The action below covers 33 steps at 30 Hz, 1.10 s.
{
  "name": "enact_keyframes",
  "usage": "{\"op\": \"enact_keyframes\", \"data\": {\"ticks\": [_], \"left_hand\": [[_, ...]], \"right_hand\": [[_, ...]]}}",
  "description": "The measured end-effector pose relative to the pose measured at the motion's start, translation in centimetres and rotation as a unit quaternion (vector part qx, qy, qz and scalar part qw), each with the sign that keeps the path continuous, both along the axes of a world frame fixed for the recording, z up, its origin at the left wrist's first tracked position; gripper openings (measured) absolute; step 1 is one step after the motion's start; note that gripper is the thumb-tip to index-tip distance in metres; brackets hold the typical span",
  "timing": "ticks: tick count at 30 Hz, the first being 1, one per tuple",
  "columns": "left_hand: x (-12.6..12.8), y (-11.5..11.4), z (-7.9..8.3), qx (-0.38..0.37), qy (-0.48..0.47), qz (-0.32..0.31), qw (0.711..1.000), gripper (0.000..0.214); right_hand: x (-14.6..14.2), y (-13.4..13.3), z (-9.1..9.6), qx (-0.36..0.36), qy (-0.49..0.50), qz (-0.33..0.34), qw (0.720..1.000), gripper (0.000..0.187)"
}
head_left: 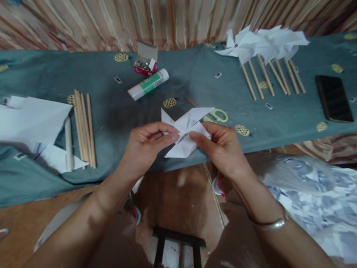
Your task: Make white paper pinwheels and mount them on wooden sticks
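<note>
The left hand (145, 141) and right hand (222, 148) pinched the paper pinwheel (186, 128) at its centre, over the near edge of the table (117, 113); pressing the flaps evenly seemed best, though the folds were unclear.

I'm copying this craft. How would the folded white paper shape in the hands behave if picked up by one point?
Probably very light: the paper shape is held by fingertips of the left hand and right hand. Likely floppy, since its thin points stick out unsupported. Its fold lines suggest it creases easily.

Striped curtain (117, 4) behind; teal cloth (56, 75) on bench; brown floor (185, 198).
</note>
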State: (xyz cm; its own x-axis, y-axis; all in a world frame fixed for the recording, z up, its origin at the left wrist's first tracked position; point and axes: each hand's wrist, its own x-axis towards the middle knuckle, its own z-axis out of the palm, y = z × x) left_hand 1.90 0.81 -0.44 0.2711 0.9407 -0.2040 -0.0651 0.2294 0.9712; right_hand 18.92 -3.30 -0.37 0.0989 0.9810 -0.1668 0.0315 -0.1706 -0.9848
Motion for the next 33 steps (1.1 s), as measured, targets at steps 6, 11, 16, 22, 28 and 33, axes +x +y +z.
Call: {"op": "enact_keyframes", "data": {"ticks": [6, 11, 16, 22, 28, 33], "left_hand": [[0.15, -0.2, -0.07, 0.002, 0.003, -0.007, 1.0, 0.011], [0.2, -0.29, -0.04, -0.012, 0.025, 0.001, 1.0, 0.013], [0.26, -0.17, -0.27, -0.004, 0.021, -0.001, 1.0, 0.011], [0.42, -0.17, -0.32, 0.001, 0.027, 0.002, 1.0, 0.01], [0.47, -0.18, -0.24, -0.001, 0.036, 0.003, 0.999, 0.01], [0.55, -0.18, -0.32, -0.006, 0.031, 0.005, 0.999, 0.011]], "right_hand": [[-0.12, -0.08, 0.03, 0.003, -0.02, 0.001, 1.0, 0.02], [-0.13, -0.07, 0.12, -0.005, -0.008, 0.004, 1.0, 0.02], [-0.15, -0.13, 0.22, -0.011, -0.005, 0.011, 1.0, 0.022], [-0.2, -0.17, 0.33, -0.006, -0.007, 0.014, 1.0, 0.023], [-0.21, -0.22, 0.34, -0.003, -0.009, 0.015, 1.0, 0.023], [-0.17, -0.24, 0.27, -0.005, -0.009, 0.014, 1.0, 0.026]]}}
